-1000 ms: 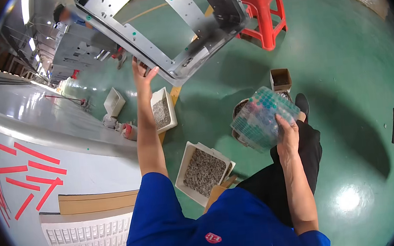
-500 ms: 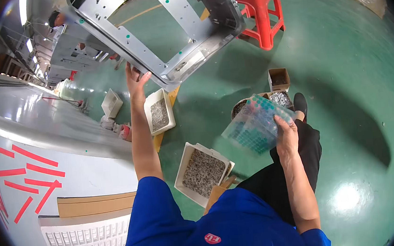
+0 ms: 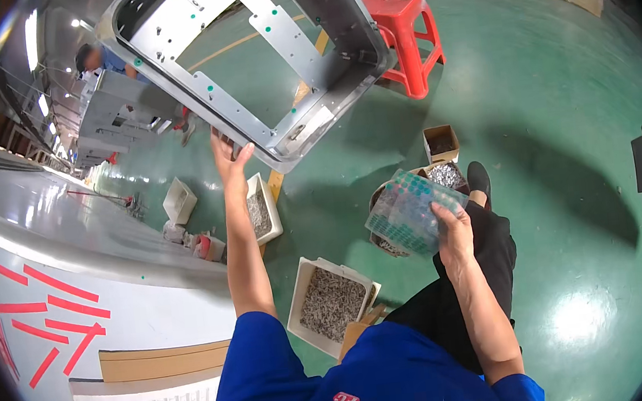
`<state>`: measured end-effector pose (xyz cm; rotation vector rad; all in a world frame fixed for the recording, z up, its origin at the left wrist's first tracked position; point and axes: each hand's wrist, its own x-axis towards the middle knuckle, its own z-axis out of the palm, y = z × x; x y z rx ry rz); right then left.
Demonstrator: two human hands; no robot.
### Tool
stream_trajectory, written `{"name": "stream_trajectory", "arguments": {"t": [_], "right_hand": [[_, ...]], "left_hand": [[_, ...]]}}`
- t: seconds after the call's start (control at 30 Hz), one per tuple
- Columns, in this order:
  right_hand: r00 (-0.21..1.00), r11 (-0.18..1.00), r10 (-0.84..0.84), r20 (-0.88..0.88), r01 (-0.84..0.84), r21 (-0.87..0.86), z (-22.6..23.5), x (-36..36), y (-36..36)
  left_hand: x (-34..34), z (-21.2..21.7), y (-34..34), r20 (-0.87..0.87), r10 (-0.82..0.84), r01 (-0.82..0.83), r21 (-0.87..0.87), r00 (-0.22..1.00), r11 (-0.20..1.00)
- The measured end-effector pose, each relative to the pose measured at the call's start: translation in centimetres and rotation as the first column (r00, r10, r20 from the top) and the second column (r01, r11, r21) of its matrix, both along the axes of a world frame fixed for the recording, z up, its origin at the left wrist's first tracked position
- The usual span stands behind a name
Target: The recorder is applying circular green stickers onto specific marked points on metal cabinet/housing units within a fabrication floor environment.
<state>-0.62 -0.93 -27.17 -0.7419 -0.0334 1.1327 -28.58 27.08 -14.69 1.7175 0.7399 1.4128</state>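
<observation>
At the upper middle is a grey metal housing frame [image 3: 293, 114] with rounded corners, small studs and green dots on its inner plates. My left hand [image 3: 230, 157] grips its lower left edge, the thumb on the near side and the fingers partly hidden behind the metal. To the right, above my thigh, my right hand [image 3: 455, 232] pinches a stack of clear sheets [image 3: 409, 211] covered in rows of green round stickers. The sheets hang over the boxes on the floor and hide part of them.
A red plastic stool [image 3: 404, 34] stands behind the frame. White bins of small metal parts [image 3: 335, 303] sit on the green floor. Small open boxes [image 3: 440, 143] stand by my foot. A white surface with red tape strips [image 3: 46, 320] lies left. Another person [image 3: 103, 61] is at far left.
The whole view has shifted a little, with the frame and stool lower in the picture. The sticker sheets sit slightly lower. Both hands keep their hold.
</observation>
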Motion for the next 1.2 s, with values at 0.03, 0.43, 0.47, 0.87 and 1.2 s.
{"name": "stream_trajectory", "arguments": {"t": [0.03,0.43,0.47,0.87,1.2], "right_hand": [[1.000,1.000,0.003,-0.003,-0.003,-0.003,-0.1,0.0,-0.1],[1.000,1.000,-0.010,-0.001,0.010,0.007,-0.4,0.0,-0.1],[1.000,1.000,0.007,0.009,-0.007,-0.024,0.0,0.1,-0.3],[1.000,1.000,0.002,-0.008,-0.002,0.020,0.0,0.0,-0.2],[0.995,0.995,0.097,0.020,-0.097,0.010,-1.2,-1.5,-0.5]], "left_hand": [[0.4,0.1,-0.4,0.006,-0.001,0.001,-0.009,1.000,1.000],[7.1,-1.3,-4.7,0.019,0.168,-0.168,0.014,0.986,0.986],[7.7,-1.2,-5.6,0.010,0.185,-0.185,-0.009,0.983,0.983],[15.7,-1.5,-15.2,-0.049,0.345,-0.339,0.090,0.938,0.936],[20.6,-2.4,-23.2,0.038,0.092,-0.099,0.397,0.995,0.913]]}}
